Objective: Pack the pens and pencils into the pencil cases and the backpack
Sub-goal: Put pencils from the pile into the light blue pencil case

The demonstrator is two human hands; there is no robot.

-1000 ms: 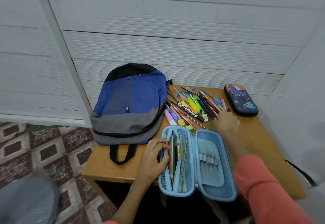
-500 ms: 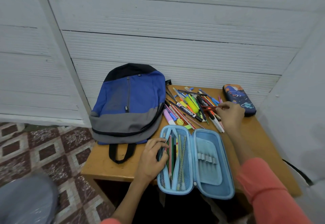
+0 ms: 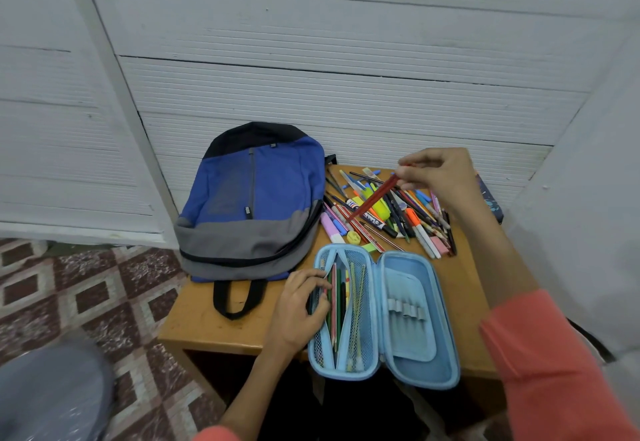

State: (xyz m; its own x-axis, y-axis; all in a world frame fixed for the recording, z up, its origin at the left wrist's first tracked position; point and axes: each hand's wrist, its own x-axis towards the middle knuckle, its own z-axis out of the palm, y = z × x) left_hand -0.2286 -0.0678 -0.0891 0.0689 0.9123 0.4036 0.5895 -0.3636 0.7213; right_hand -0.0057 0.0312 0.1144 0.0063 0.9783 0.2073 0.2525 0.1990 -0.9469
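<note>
On my feed the right hand (image 3: 440, 177) is raised above the loose pile of pens and pencils (image 3: 408, 222). Its fingertips pinch the upper end of a red pencil (image 3: 372, 200), which slants down to the left, its lower tip over the pile near a black marker. The pile lies at the back of the wooden counter (image 3: 214, 329), just right of the blue and grey backpack (image 3: 252, 198), which lies flat with its zips closed and its black strap looping toward me.

The light-blue pencil case (image 3: 412, 369) lies open at the near edge of the counter. I see my left hand (image 3: 298, 305) with curled fingers gripping the case's left rim, fingertips at the opening of the mesh pocket (image 3: 362, 302), where several pencils already lie lengthwise. The right half shows elastic loops, none filled. A dark printed pencil case (image 3: 489, 200) sits at the far right, mostly hidden behind the right wrist, so I cannot tell whether it is closed.
</note>
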